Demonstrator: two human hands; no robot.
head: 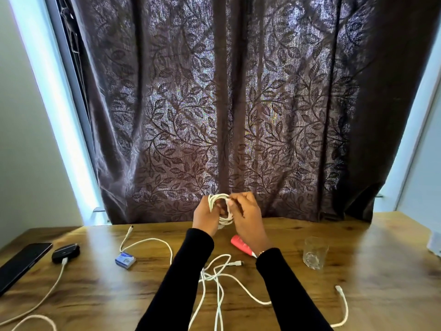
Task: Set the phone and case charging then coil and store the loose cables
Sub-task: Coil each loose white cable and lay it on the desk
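A white cable coil (216, 201) is held up above the far middle of the wooden table (358, 295). My left hand (205, 217) grips the loops from the left. My right hand (247, 217) pinches the cable at the coil's top and right side. Loose white cables (216, 273) lie tangled on the table between my forearms, one plug end (238, 263) pointing right. Another white cable (148, 241) curves left of my left arm. At the far left lies a black phone (20, 265), beside a black case (66, 252) with a white cable (51, 290) plugged into it.
A small blue box (125, 259) lies left of my left forearm. A red tube (241, 244) shows behind my right wrist. A clear glass (315, 253) stands to the right. A further white cable (343, 304) lies at the right front. A dark leaf-patterned curtain (226, 115) hangs behind the table.
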